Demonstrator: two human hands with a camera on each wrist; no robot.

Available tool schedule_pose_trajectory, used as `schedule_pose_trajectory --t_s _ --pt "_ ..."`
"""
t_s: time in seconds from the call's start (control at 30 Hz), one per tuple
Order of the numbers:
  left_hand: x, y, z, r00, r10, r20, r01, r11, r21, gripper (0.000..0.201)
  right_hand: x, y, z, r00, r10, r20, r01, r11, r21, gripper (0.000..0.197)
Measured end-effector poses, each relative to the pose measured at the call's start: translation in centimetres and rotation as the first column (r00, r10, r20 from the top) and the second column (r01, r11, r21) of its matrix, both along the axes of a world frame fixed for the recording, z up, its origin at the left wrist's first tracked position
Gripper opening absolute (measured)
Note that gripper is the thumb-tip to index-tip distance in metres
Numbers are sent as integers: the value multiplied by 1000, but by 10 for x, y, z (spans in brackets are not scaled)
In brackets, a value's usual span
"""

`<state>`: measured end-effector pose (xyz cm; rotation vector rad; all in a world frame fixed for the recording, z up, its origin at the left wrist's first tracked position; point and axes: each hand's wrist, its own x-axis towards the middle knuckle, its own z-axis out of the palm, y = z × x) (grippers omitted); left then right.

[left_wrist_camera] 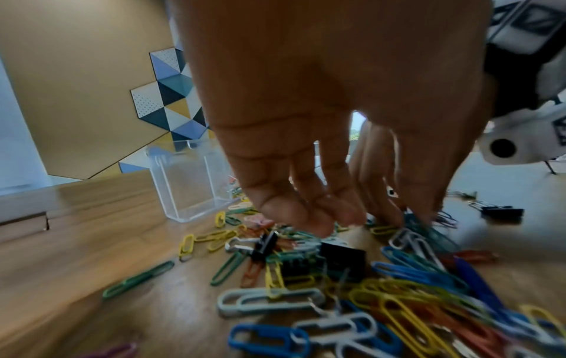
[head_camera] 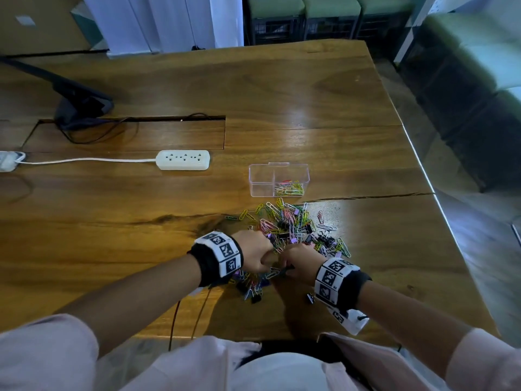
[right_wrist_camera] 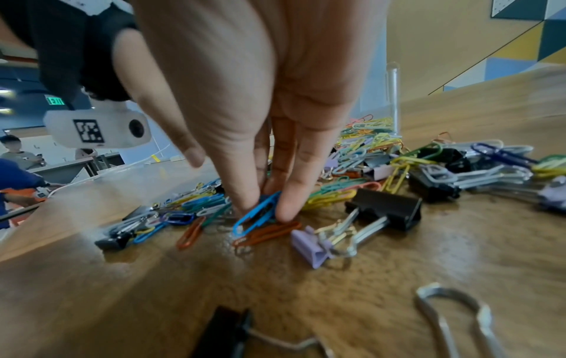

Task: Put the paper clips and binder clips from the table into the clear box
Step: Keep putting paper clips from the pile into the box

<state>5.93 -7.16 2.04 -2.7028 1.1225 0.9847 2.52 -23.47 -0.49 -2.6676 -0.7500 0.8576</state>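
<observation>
A heap of clips (head_camera: 293, 230) spreads across the table (head_camera: 282, 88) just in front of the box (head_camera: 279, 179). The right hand (right_wrist_camera: 263, 206) pinches a blue clip (right_wrist_camera: 256, 214) between fingertips at the heap's near edge. The left hand (left_wrist_camera: 321, 218) reaches down beside it, fingers loosely curved over the heap; whether it grips anything cannot be told. The step looks like gathering (sorting is barely begun), and next the pinched clip needs lifting clear of its neighbours and carrying to the box. The box's right compartment holds paper clips; its left appears empty. A black binder clip (right_wrist_camera: 386, 208) lies just beside the right hand.
</observation>
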Motion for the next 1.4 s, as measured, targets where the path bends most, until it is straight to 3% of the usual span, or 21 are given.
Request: schedule_pose_trajectory --t_s 0.13,0.47,0.77,1.07,1.2,1.4 --pt "-24 -2 -14 998 56 41 -61 992 115 50 0 -5 2 999 -39 20 39 999 2 20" --pt "-50 2 -27 961 271 47 -268 961 -62 53 -4 -2 2 983 -172 65 173 985 -14 23" --pt "-54 2 -31 957 288 44 -279 950 -144 40 0 -3 0 980 -187 66 188 982 -17 18" --pt "-46 -1 -30 981 170 95 -162 983 -87 27 3 -1 -1 978 -203 48 204 978 -37 22" --pt "-40 -1 -27 970 240 35 -236 966 -102 25 3 1 -3 976 -213 42 215 974 -63 21" --pt "-29 9 -28 899 409 -154 -434 879 -199 22 5 1 -4 973 -229 23 230 971 -62 17"
